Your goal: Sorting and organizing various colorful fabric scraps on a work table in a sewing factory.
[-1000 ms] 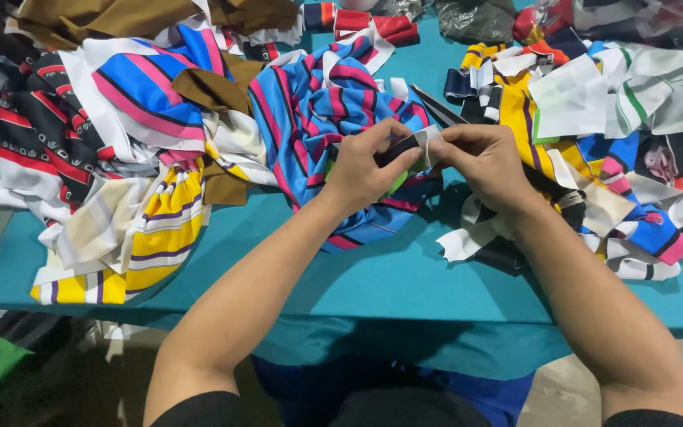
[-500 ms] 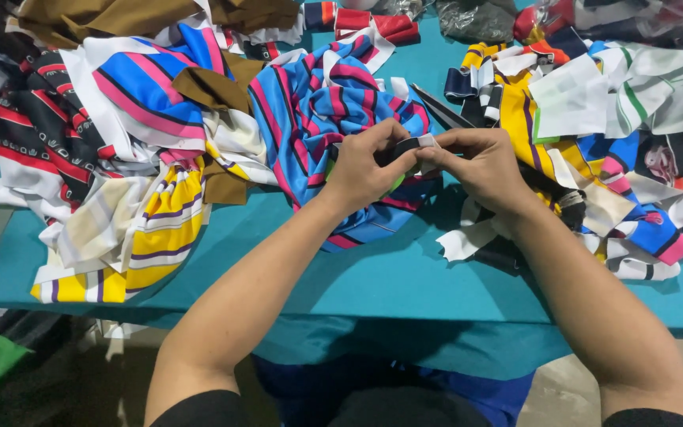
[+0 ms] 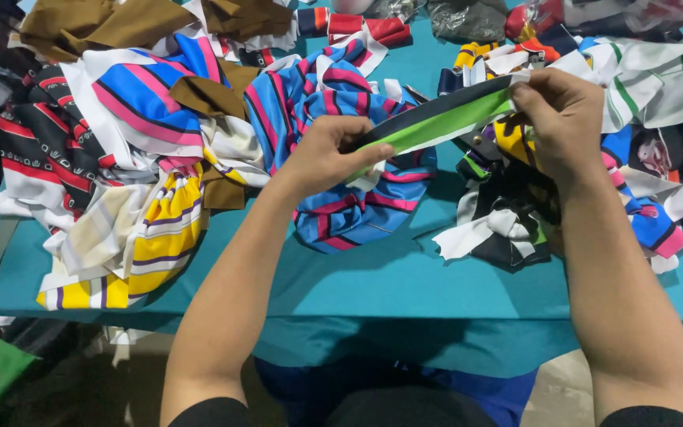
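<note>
Both hands, left hand (image 3: pixel 327 154) and right hand (image 3: pixel 559 119), pinch one flat knit strip (image 3: pixel 444 120), striped navy, green and white, taut above the teal desk (image 3: pixel 373 277) amid soft striped fabric heaps (image 3: pixel 132 158).

Change noted — our left hand (image 3: pixel 327 154) and right hand (image 3: pixel 556 119), pinched together a second ago, now stand apart; the green-and-dark fabric strip (image 3: pixel 444 119) stretches taut between them.

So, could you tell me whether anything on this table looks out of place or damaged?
Nothing looks damaged. The left hand and right hand hold a green, white and dark strip stretched between them. Striped fabric pieces lie in loose heaps, and one yellow-striped piece droops over the teal table edge.
</note>
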